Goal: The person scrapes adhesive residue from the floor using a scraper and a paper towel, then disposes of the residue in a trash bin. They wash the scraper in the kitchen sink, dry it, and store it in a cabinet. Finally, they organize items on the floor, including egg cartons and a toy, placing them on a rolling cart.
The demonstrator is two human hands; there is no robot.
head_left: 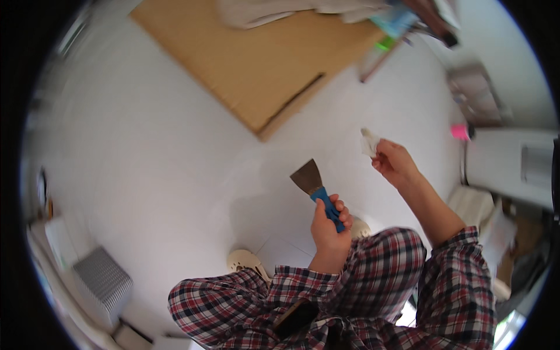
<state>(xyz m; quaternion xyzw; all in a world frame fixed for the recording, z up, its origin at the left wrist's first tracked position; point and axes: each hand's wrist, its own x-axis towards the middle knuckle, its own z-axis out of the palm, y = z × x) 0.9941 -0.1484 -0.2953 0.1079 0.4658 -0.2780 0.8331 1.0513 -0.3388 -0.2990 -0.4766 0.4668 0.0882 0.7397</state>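
Observation:
My left hand (331,233) is wrapped round the blue handle of a scraper (309,181), whose wide metal blade points up and away from me. Out to the right, my right hand (398,163) pinches a small crumpled white scrap (368,143) between thumb and fingers. Whether the scrap is paper, tissue or peeled film I cannot tell. The two hands are apart, both held above the pale floor (175,169).
A flat cardboard sheet (245,64) lies ahead, with cloth (274,13) on its far part. A dark phone (296,318) rests on my lap. My cream clogs (247,261) are below. A grey ribbed box (104,280) stands left; a pink object (460,132) is right.

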